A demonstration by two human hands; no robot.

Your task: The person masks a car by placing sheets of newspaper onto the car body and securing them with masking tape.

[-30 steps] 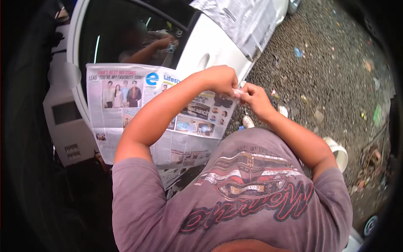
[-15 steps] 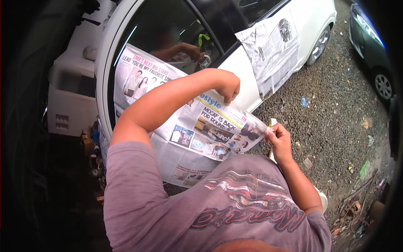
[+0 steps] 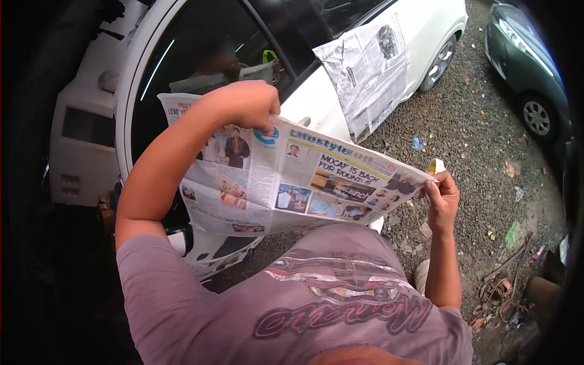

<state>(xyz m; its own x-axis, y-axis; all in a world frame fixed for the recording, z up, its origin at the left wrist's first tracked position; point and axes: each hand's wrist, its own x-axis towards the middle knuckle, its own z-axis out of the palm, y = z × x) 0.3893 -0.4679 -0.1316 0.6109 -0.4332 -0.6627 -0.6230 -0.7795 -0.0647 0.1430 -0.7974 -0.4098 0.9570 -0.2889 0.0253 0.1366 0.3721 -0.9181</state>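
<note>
- Since the earlier frame, the newspaper (image 3: 292, 176) has swung out from the window (image 3: 182, 55) to hang nearer the person's front; the left hand (image 3: 252, 103) has shifted along its top, from over the word "Lifestyle" to beside the blue "e".
- The white car (image 3: 429, 30) stands along the person's left and ahead, its dark window behind the newspaper.
- The newspaper is in the air between both hands, printed face up, its top edge drawn fairly straight and its lower part sagging in loose folds. It should handle as light, limp and dry, easy to crease or tear if pulled hard. The best hold is a gentle pinch at each upper corner, with the edge kept just taut; the left grip sits well in from its corner, so that end is likely to flop.
- The green car (image 3: 523, 67) is beyond, on gravel (image 3: 462, 121).
- More paper (image 3: 371, 79), wrinkled, lies against the white car's side, apart from the newspaper.
- The left fingers are narrow, curled down on the newspaper's top edge.
- The right hand (image 3: 443, 198) has its fingers closed on the right corner, thumb on the near side.
- A small pale curl (image 3: 437, 165) shows at the right fingertips; what it is cannot be told.
</note>
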